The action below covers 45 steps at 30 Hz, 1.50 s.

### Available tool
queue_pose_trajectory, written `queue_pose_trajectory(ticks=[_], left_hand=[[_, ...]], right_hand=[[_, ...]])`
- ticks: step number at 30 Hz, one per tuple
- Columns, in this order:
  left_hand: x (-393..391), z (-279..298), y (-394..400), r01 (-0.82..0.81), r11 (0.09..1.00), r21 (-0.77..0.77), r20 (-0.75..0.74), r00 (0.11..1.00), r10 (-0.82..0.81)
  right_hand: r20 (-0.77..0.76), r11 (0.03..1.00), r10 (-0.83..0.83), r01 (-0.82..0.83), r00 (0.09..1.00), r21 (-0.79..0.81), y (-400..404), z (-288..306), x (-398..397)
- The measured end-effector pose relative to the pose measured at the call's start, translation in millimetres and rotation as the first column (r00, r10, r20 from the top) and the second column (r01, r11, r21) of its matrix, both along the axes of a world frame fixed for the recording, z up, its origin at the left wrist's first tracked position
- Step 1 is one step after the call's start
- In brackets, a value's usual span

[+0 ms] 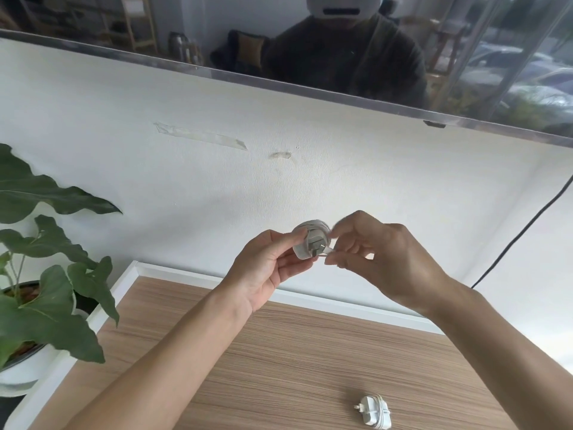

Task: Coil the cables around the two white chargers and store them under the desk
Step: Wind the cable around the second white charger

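My left hand (266, 268) holds a white charger (311, 242) up in front of the wall, above the desk's back edge, its metal prongs facing me. White cable is wound around its body. My right hand (381, 259) pinches the short loose end of that cable (328, 251) just right of the charger. A second white charger (373, 411) lies on the wooden desk top (279, 367) at the lower right, with its cable coiled around it and neither hand touching it.
A potted plant (46, 293) with large green leaves in a white pot stands at the desk's left edge. A black cable (527, 228) hangs down the wall at the right. A wall-mounted screen (310, 51) runs across the top.
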<state>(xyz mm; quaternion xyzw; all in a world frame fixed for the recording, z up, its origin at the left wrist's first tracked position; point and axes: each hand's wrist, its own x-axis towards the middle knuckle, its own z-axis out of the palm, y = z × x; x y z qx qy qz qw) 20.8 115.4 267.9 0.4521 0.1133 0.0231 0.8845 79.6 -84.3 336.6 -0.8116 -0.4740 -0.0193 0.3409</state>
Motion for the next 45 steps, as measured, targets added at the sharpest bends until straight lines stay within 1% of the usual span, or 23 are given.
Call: queue_pose_trajectory(ticks=[1, 4, 7, 8, 12, 15, 18, 25, 28, 31, 35, 39, 42, 45], left_hand=[[-0.9, -0.1, 0.6, 0.002, 1.0, 0.009, -0.005, 1.0, -0.001], [-2.1, 0.5, 2.3, 0.009, 1.0, 0.018, -0.016, 1.0, -0.009], [-0.7, 1.3, 5.3, 0.0, 1.0, -0.015, -0.035, 0.999, -0.001], [-0.5, 1.5, 6.1, 0.001, 1.0, -0.023, -0.039, 0.999, -0.001], [0.2, 3.7, 5.6, 0.03, 0.999, -0.029, -0.029, 0.999, -0.03], [1.5, 5.1, 6.0, 0.03, 0.999, -0.039, -0.027, 0.999, -0.031], [2.3, 6.4, 5.2, 0.025, 0.999, -0.029, -0.033, 0.999, -0.026], [4.7, 7.5, -6.3, -0.015, 0.999, -0.045, -0.042, 0.999, 0.013], [4.1, 6.1, -13.0, -0.057, 0.997, -0.048, -0.063, 0.997, 0.054], [4.6, 4.9, -17.0, -0.064, 0.996, -0.058, -0.063, 0.996, 0.061], [5.7, 3.1, -18.9, -0.055, 0.994, -0.099, -0.067, 0.997, 0.048], [5.2, 3.7, -19.7, -0.062, 0.986, -0.155, -0.05, 0.997, 0.055], [4.3, 3.9, -21.2, -0.063, 0.983, -0.17, -0.047, 0.997, 0.056], [5.2, 4.3, -22.5, -0.094, 0.981, -0.172, -0.045, 0.995, 0.087]], right_hand=[[0.017, 1.0, -0.005, 0.005, 1.0, 0.011, 1.1, 0.2, -0.1], [0.145, 1.0, 0.009, -0.006, 0.989, -0.022, 4.2, 1.0, 2.4], [0.118, 0.999, -0.007, 0.011, 0.993, -0.039, 2.2, 6.8, 5.7], [0.138, 0.999, 0.007, -0.001, 0.99, -0.048, 1.9, 9.3, 6.5], [0.354, 0.988, 0.123, -0.079, 0.927, -0.134, 5.9, 13.0, 10.1], [0.4, 0.983, 0.145, -0.086, 0.905, -0.162, 6.1, 11.9, 10.0], [0.453, 0.981, 0.136, -0.057, 0.881, -0.184, 7.0, 9.8, 8.2], [0.498, 0.978, 0.098, 0.01, 0.862, -0.209, 8.8, 14.8, 6.7], [0.492, 0.979, 0.068, 0.036, 0.868, -0.199, 8.7, 15.9, 7.8], [0.501, 0.979, 0.049, 0.059, 0.864, -0.197, 9.3, 15.0, 10.4], [0.516, 0.977, 0.074, 0.043, 0.853, -0.21, 9.2, 13.8, 14.0], [0.531, 0.988, 0.065, 0.02, 0.845, -0.152, 5.9, 5.4, 14.9], [0.55, 0.994, -0.005, 0.065, 0.835, -0.09, 4.7, -4.5, 10.3], [0.533, 0.996, -0.078, 0.089, 0.842, 0.006, 4.7, -12.0, 5.1]])
